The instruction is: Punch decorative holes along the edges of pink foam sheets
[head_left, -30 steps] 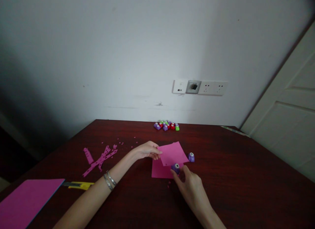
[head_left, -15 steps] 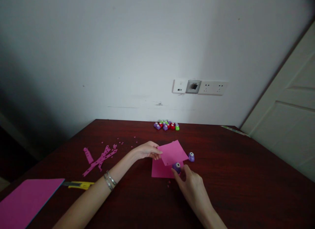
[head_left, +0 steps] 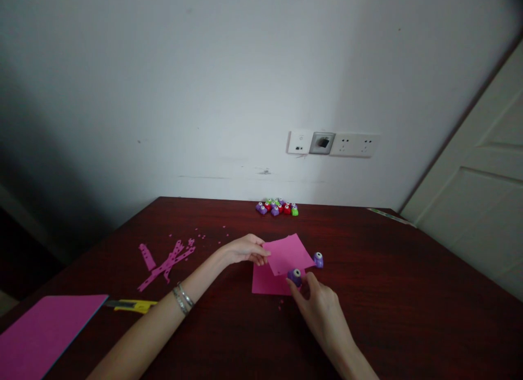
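Note:
My left hand (head_left: 249, 250) pinches the left edge of a small pink sheet of paper (head_left: 289, 252), held tilted above the table. Under it lies a second pink sheet (head_left: 265, 283), partly covered. Closed between thumb and fingers of my right hand (head_left: 321, 303) is a small purple craft punch (head_left: 294, 277) with a white, dark-centred button. It sits at the lower edge of the raised sheet; whether the paper is inside its slot I cannot tell. Another purple punch (head_left: 318, 260) stands at the sheet's right corner. Tiny pink cut-outs (head_left: 280, 303) lie near my right thumb.
Several purple, red and green punches (head_left: 278, 207) cluster by the wall. Punched pink strips (head_left: 167, 264) and scattered bits lie on the left of the dark red table (head_left: 392, 293). A yellow utility knife (head_left: 134, 306) rests beside a large pink sheet (head_left: 49, 331) at front left.
Almost nothing differs. The whole view has shifted very slightly, and both hands keep their hold on the paper and the purple punch.

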Available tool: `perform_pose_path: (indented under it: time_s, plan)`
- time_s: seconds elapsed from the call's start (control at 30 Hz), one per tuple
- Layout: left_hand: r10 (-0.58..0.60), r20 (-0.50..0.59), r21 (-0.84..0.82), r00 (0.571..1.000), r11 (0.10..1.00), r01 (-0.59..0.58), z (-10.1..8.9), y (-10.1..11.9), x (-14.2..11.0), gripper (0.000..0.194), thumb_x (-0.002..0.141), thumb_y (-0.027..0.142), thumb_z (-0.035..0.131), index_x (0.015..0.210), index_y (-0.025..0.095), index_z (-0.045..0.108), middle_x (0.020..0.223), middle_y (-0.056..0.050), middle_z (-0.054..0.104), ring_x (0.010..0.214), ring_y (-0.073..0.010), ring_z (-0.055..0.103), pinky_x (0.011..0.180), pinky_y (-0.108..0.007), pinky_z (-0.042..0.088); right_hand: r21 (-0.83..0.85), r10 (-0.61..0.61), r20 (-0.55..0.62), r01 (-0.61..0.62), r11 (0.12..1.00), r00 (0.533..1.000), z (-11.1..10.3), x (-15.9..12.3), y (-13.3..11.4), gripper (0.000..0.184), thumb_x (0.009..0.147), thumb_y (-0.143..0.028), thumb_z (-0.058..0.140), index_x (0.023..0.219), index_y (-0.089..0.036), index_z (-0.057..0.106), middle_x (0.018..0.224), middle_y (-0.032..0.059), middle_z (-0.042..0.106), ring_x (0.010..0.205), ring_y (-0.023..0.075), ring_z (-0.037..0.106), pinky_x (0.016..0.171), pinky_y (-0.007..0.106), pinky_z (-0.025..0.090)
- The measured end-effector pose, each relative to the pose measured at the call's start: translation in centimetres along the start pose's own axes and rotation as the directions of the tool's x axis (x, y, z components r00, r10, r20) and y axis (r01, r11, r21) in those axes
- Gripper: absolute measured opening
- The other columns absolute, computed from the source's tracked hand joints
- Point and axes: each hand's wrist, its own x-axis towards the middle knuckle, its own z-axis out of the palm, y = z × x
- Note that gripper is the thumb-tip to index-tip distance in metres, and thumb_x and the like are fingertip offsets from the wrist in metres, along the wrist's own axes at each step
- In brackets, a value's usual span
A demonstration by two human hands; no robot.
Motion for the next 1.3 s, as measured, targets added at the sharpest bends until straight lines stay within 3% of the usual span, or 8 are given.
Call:
perform_pose_path:
  time_s: [0.23, 0.63, 1.0, 1.3]
  plan:
    - [0.013, 0.045, 0.043, 0.999, 0.999, -0.015, 0.2, 0.0, -0.2, 0.027, 0.061, 0.026, 0.074, 0.080, 0.009, 0.066, 0.067, -0.005, 0.066, 0.055, -0.0085, 0.059, 0.055, -0.020, 0.045, -0.008, -0.033, 0.028, 0.033, 0.999, 0.999, -0.1, 0.0, -0.4, 0.023, 0.084, -0.039, 0.048, 0.070, -0.022, 0.046, 0.054, -0.0014, 0.060, 0.046, 0.0165, 0.061, 0.044, 0.023, 0.034]
    - [-0.052, 0.016, 0.107, 0.998, 0.993, 0.050, 0.3, 0.3, -0.3, 0.026, 0.057, 0.028, 0.077, 0.067, 0.009, 0.063, 0.058, -0.004, 0.064, 0.052, -0.0104, 0.059, 0.053, -0.022, 0.046, -0.143, -0.092, 0.167, 0.116, 0.983, 0.982, 0.4, -0.4, -1.3, 0.015, 0.085, -0.030, 0.051, 0.075, -0.019, 0.048, 0.062, 0.0036, 0.064, 0.051, 0.0218, 0.063, 0.043, 0.026, 0.033]
    - [-0.003, 0.047, 0.148, 0.999, 0.989, -0.004, 0.4, 0.9, -0.8, 0.025, 0.060, 0.029, 0.076, 0.071, 0.009, 0.066, 0.061, -0.004, 0.065, 0.052, -0.0092, 0.059, 0.052, -0.021, 0.046, -0.043, -0.105, 0.027, 0.106, 0.993, 0.994, 0.1, 0.0, 0.1, 0.020, 0.087, -0.036, 0.047, 0.075, -0.021, 0.043, 0.062, -0.0001, 0.059, 0.050, 0.0170, 0.060, 0.045, 0.024, 0.033]
    - [0.010, 0.061, 0.153, 0.998, 0.988, -0.020, 0.6, 0.9, -0.8, 0.026, 0.060, 0.030, 0.076, 0.070, 0.009, 0.065, 0.060, -0.004, 0.065, 0.052, -0.0098, 0.059, 0.052, -0.021, 0.046, -0.037, -0.107, 0.028, 0.108, 0.993, 0.994, 0.2, -0.1, -0.1, 0.021, 0.086, -0.036, 0.049, 0.073, -0.021, 0.040, 0.061, -0.0006, 0.058, 0.049, 0.0166, 0.059, 0.044, 0.023, 0.032]
